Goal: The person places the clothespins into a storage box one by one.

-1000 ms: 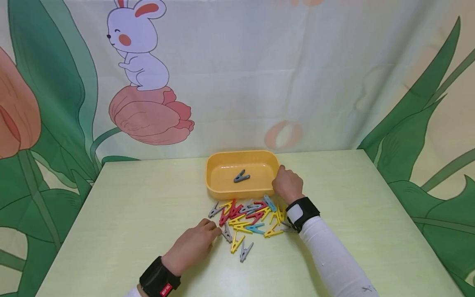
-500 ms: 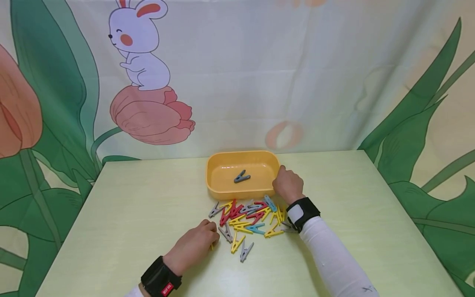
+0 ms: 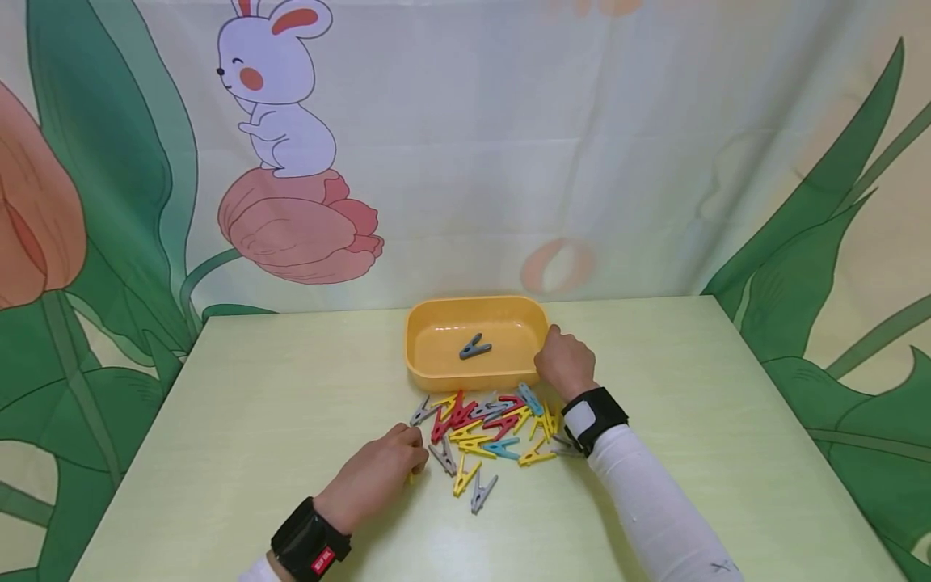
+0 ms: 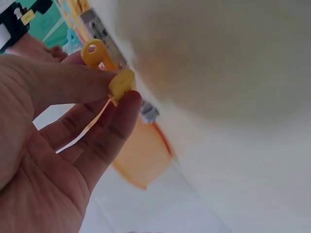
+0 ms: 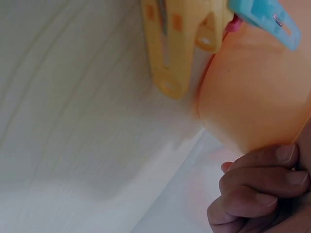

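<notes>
The yellow plastic spring clip (image 4: 122, 83) should handle as light, stiff and springy, best taken by its arms. Your left hand (image 3: 377, 473) pinches it, fingers nearly together, on the near-left side of the rounded-rectangular yellow-orange plastic tray (image 3: 465, 382); your curled right hand (image 3: 566, 362) grips that tray's right end.

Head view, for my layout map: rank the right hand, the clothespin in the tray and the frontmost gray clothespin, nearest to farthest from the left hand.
1. Frontmost gray clothespin: to the right.
2. Clothespin in the tray: farther back.
3. Right hand: at the tray's right end.
</notes>
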Motion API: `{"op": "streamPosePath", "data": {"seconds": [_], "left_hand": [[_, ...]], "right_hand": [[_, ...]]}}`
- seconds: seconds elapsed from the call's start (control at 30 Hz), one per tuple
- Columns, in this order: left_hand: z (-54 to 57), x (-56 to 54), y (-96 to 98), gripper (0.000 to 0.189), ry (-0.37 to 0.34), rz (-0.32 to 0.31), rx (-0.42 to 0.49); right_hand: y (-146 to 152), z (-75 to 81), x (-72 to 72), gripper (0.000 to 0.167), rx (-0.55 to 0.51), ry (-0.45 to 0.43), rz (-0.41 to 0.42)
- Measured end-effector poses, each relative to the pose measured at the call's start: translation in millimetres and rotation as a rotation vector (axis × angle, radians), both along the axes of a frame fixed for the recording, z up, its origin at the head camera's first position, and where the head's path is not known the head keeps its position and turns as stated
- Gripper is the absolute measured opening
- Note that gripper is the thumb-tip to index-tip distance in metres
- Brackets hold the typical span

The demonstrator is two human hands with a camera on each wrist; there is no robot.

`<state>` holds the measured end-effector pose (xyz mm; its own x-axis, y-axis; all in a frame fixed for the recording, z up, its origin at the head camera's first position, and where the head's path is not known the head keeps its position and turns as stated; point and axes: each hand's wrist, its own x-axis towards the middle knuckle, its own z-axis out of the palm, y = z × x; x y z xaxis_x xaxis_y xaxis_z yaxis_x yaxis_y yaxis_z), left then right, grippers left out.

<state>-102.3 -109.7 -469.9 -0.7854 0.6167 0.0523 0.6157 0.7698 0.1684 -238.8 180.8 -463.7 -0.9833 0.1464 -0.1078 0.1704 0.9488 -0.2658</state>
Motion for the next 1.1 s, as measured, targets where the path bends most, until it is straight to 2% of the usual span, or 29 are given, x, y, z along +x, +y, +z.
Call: {"op": "streamPosePath", "data": {"seconds": [0.3,0.43,0.63,0.83,0.97,1.1], "left_hand": [[21.5,-10.9,-7.5,0.026,0.064,0.065,0.026],[37.5,-17.8,-8.0,0.022,0.099,0.105,0.045],[63.0,-30.6,-4.0,0.020,0.164,0.105,0.088],[81.3,-48.7,3.3,0.018,0.208,0.073,0.149],[87.1,-66.4,9.9,0.016,0.220,0.080,0.206],[91.1,-79.9,15.4,0.017,0.199,0.090,0.245]], "right_hand": [[-2,-0.2,0.5,0.032,0.002,-0.003,-0.002],[-2,-0.7,0.5,0.031,0.005,0.001,0.000],[-1,0.5,-0.2,0.030,0.001,0.003,0.000],[0,0.6,0.1,0.029,-0.006,-0.001,0.001],[2,1.3,-0.1,0.031,-0.003,0.009,0.003],[2,1.1,-0.2,0.031,-0.005,0.020,0.014]]}}
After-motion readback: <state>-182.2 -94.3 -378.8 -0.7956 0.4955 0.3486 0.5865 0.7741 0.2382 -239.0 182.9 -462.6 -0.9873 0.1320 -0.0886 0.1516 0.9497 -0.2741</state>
